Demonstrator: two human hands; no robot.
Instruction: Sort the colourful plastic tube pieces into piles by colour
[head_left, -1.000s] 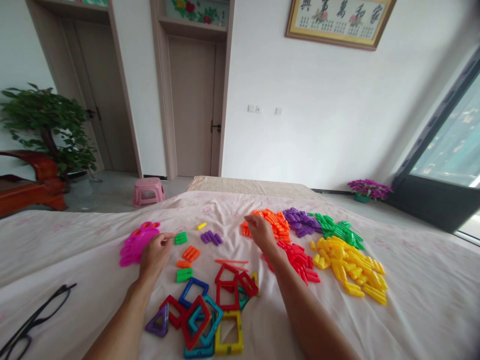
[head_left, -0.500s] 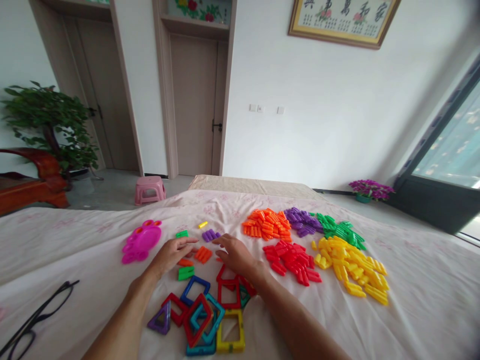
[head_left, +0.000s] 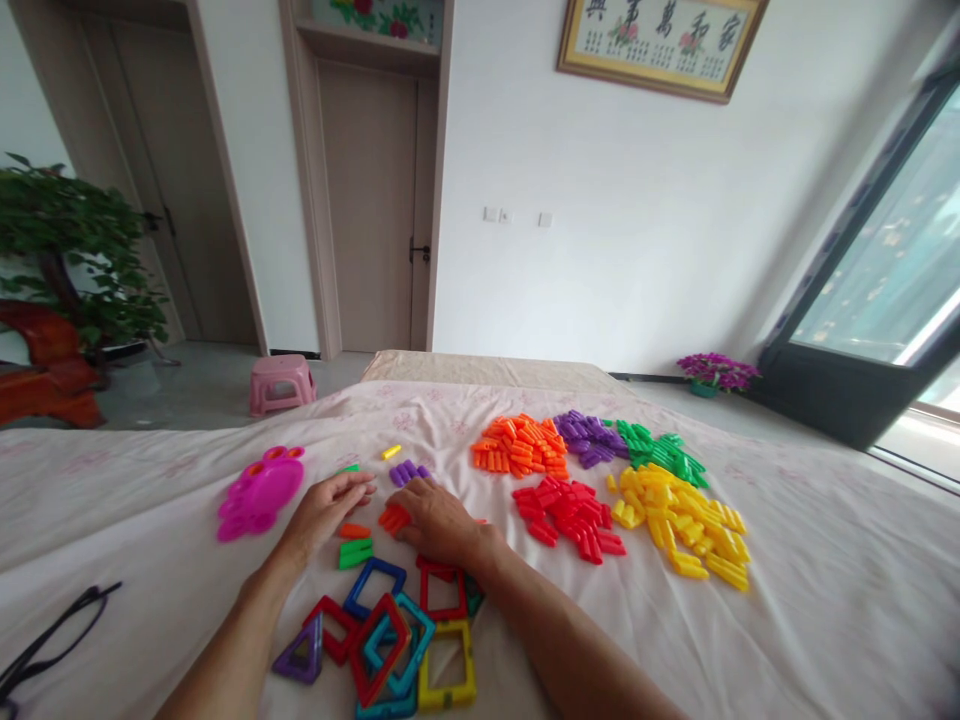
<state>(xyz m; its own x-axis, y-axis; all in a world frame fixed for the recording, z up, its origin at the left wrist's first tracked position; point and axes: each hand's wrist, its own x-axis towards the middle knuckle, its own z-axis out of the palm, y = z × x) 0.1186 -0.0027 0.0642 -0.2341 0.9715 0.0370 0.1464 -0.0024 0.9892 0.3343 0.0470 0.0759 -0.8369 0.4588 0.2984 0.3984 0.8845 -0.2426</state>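
Orange pegs [head_left: 393,518] under curled right hand [head_left: 439,520], left hand [head_left: 324,508] flat, fingers spread, frame tiles [head_left: 390,630] near.

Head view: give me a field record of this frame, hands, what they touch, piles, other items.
surface: bed sheet, pale pink
left hand: flat on the sheet, fingers spread, beside the loose orange and green pieces
right hand: palm down, fingertips on the small orange pieces
grip: neither hand visibly closed on anything
sorted piles: orange pile, purple pile, green pile, red pile, yellow pile
near edge: frame tiles, overlapping
other: pink tray; glasses
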